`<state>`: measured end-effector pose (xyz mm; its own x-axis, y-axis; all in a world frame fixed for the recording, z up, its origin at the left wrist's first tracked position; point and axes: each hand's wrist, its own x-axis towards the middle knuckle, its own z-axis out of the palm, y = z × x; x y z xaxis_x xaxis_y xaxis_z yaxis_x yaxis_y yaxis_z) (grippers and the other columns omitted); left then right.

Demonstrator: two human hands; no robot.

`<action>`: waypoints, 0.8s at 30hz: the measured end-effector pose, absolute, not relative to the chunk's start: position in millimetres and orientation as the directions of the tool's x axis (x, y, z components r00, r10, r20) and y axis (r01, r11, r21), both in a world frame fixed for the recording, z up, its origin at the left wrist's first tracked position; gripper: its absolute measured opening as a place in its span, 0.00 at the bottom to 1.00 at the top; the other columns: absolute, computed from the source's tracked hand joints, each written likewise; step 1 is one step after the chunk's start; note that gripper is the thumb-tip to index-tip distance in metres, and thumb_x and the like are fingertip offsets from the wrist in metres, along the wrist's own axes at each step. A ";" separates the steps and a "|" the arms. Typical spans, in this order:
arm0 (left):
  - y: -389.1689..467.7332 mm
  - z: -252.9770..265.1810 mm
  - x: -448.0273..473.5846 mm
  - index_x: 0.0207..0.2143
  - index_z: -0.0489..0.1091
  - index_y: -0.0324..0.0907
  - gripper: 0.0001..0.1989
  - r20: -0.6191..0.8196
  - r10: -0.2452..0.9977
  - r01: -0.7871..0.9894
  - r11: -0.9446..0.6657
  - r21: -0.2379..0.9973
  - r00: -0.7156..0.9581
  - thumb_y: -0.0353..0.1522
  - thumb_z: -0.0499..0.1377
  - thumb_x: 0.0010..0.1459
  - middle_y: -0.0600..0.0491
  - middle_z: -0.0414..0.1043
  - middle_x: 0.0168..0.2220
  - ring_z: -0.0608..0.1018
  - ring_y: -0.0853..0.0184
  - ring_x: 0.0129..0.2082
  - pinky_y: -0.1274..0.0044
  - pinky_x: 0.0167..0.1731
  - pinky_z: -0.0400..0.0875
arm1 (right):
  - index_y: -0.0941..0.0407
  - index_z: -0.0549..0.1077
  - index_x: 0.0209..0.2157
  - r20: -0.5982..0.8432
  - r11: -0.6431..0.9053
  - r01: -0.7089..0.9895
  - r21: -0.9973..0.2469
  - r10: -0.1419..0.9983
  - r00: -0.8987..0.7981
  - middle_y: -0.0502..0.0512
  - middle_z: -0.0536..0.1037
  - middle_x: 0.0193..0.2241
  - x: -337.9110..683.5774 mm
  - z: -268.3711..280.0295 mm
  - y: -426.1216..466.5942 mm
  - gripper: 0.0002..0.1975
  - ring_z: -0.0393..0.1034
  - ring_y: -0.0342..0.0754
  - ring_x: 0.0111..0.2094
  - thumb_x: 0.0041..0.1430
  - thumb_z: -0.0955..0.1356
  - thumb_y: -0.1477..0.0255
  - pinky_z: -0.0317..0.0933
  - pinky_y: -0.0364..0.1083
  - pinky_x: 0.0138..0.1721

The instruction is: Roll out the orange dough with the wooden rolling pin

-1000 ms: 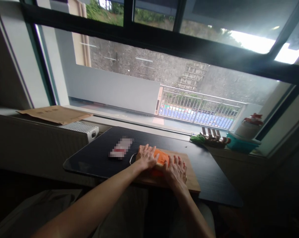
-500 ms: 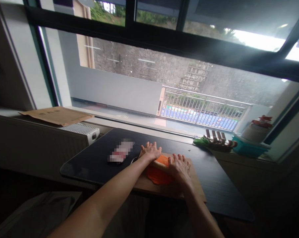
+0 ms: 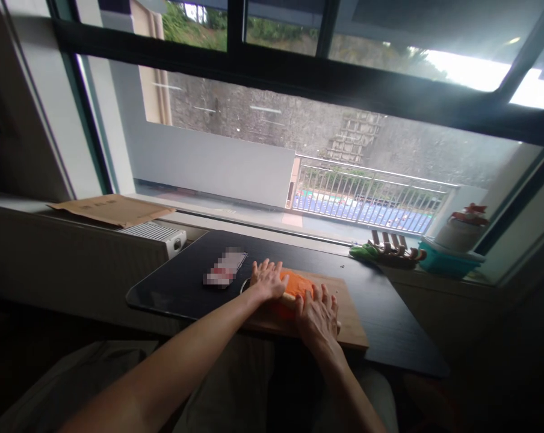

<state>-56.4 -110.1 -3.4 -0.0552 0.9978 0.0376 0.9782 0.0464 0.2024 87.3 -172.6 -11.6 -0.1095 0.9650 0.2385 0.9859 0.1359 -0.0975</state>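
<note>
A wooden rolling pin [image 3: 290, 299] lies across a flat orange sheet of dough or clay [image 3: 298, 283] on a wooden board [image 3: 354, 325]. My left hand [image 3: 268, 281] rests on the pin's left part, palm down and fingers stretched forward. On its right part lies my right hand [image 3: 318, 311], palm down with the fingers spread. Neither hand wraps round the pin. Between them a short pale length of it shows; the rest is mostly covered, apart from a bit of its right end. Some orange shows on both sides of the pin.
The board is on a dark table [image 3: 398, 337] by a window. A blurred phone-like object [image 3: 225, 269] lies left of the board. A brown envelope [image 3: 114, 209] rests on the left ledge. Near the sill are a green item [image 3: 363, 251] and a teal container [image 3: 448, 258].
Both hands have drawn the rolling pin nearer to me over the orange sheet. More orange now shows beyond the pin and less on the near side. The view has shifted slightly.
</note>
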 end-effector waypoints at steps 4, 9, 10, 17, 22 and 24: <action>-130.8 -7.3 -64.3 0.63 0.51 0.42 0.31 0.083 0.996 0.980 -0.003 0.199 -0.014 0.45 0.39 0.61 0.47 0.52 0.64 0.48 0.56 0.65 0.56 0.61 0.36 | 0.60 0.61 0.60 0.221 0.199 0.975 -0.097 0.960 -0.174 0.57 0.56 0.62 86.6 -15.1 -192.8 0.27 0.35 0.56 0.65 0.65 0.51 0.63 0.32 0.57 0.62; -139.7 -4.7 -69.7 0.63 0.52 0.41 0.31 0.041 0.999 0.978 -0.023 0.207 0.015 0.44 0.38 0.61 0.46 0.51 0.64 0.45 0.56 0.66 0.55 0.60 0.35 | 0.53 0.63 0.57 0.107 0.240 0.950 -0.201 0.969 -0.222 0.54 0.57 0.62 92.6 3.3 -176.6 0.25 0.38 0.55 0.65 0.65 0.51 0.60 0.41 0.59 0.60; -138.3 -2.7 -69.8 0.63 0.51 0.40 0.32 0.013 1.000 0.977 -0.018 0.214 0.016 0.45 0.39 0.61 0.45 0.49 0.65 0.44 0.56 0.66 0.55 0.60 0.35 | 0.52 0.64 0.56 0.105 0.227 0.949 -0.218 0.972 -0.209 0.54 0.58 0.61 93.0 7.7 -167.9 0.25 0.39 0.55 0.65 0.65 0.51 0.61 0.42 0.58 0.59; -109.0 4.4 -60.5 0.64 0.49 0.39 0.32 0.069 0.998 0.971 -0.023 0.239 0.007 0.44 0.41 0.60 0.45 0.51 0.64 0.48 0.57 0.65 0.58 0.61 0.38 | 0.53 0.68 0.53 0.234 0.174 0.971 -0.162 0.963 -0.133 0.56 0.62 0.59 80.1 -2.7 -130.8 0.21 0.42 0.54 0.64 0.65 0.53 0.66 0.37 0.56 0.60; -86.8 -0.7 -53.1 0.62 0.53 0.41 0.32 -0.052 0.992 0.956 0.127 0.266 -0.117 0.47 0.37 0.60 0.45 0.55 0.63 0.53 0.54 0.64 0.55 0.59 0.44 | 0.54 0.62 0.57 0.099 0.089 0.969 -0.229 0.993 -0.068 0.58 0.59 0.60 78.7 -7.0 -123.0 0.24 0.42 0.55 0.64 0.64 0.53 0.65 0.39 0.58 0.60; -83.2 -2.6 -52.5 0.62 0.53 0.41 0.33 -0.038 0.989 0.955 0.149 0.257 -0.144 0.47 0.35 0.61 0.44 0.55 0.63 0.52 0.54 0.64 0.54 0.58 0.43 | 0.55 0.61 0.58 0.050 0.071 0.964 -0.255 0.997 -0.060 0.58 0.58 0.61 80.0 -6.4 -120.2 0.24 0.43 0.55 0.63 0.63 0.52 0.65 0.40 0.58 0.59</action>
<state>-52.5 -83.2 -2.6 -0.1439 0.9889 -0.0380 0.9550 0.1488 0.2566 80.0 -120.2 -6.4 -0.0602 0.9969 0.0499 0.9643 0.0710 -0.2550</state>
